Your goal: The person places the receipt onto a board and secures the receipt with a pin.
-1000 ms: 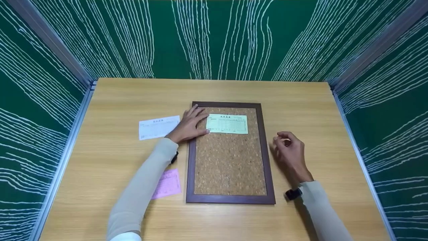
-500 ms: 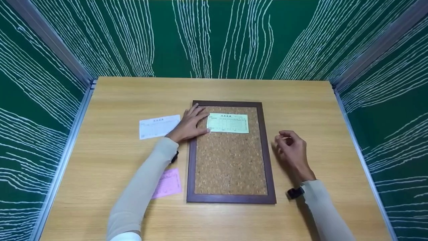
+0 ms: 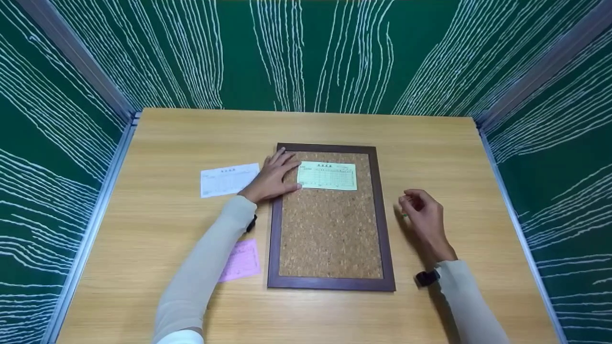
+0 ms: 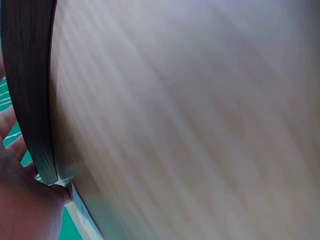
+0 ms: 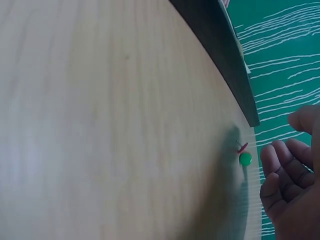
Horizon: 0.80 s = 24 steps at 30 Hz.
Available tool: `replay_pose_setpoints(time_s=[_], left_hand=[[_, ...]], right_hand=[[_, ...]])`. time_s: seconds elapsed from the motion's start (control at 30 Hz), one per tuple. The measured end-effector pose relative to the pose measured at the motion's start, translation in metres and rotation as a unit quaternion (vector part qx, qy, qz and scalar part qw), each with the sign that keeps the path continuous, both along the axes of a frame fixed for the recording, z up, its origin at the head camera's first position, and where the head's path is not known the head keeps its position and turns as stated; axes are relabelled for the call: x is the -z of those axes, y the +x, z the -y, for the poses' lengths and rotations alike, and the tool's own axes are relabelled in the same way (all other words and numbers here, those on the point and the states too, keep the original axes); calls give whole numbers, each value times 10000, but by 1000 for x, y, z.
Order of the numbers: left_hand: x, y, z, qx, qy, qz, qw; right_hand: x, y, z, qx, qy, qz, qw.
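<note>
Head view: right hand (image 3: pixel 425 220), loosely curled, empty, now farther from corkboard (image 3: pixel 330 229); left hand (image 3: pixel 271 180) spread atop.

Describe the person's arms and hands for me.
The left hand and right hand are bare. The left sleeve and right sleeve are pale greyish and close-fitting, with white fabric above the left one. A small black device shows at each wrist.

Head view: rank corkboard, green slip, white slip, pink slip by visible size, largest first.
1. Corkboard
2. Green slip and white slip: too alike to rank; left hand partly covers the white.
3. Pink slip, partly behind the left sleeve.
</note>
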<state>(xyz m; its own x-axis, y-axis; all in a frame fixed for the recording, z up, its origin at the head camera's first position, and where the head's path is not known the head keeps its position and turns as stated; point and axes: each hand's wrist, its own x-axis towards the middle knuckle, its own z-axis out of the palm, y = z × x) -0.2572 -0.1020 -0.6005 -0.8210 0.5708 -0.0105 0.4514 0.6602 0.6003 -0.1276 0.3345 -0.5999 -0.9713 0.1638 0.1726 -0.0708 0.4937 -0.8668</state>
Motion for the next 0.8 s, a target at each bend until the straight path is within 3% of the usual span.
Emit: replay_pose_setpoints(time_s=[0.43, 0.8], left_hand=[[1, -1, 1, 29, 73, -44, 10000], [0, 0, 0, 33, -3, -32, 10000]], right_hand=[[16, 4, -20, -191, 707, 162, 9972], [22, 10, -32, -524, 849, 14, 9950]])
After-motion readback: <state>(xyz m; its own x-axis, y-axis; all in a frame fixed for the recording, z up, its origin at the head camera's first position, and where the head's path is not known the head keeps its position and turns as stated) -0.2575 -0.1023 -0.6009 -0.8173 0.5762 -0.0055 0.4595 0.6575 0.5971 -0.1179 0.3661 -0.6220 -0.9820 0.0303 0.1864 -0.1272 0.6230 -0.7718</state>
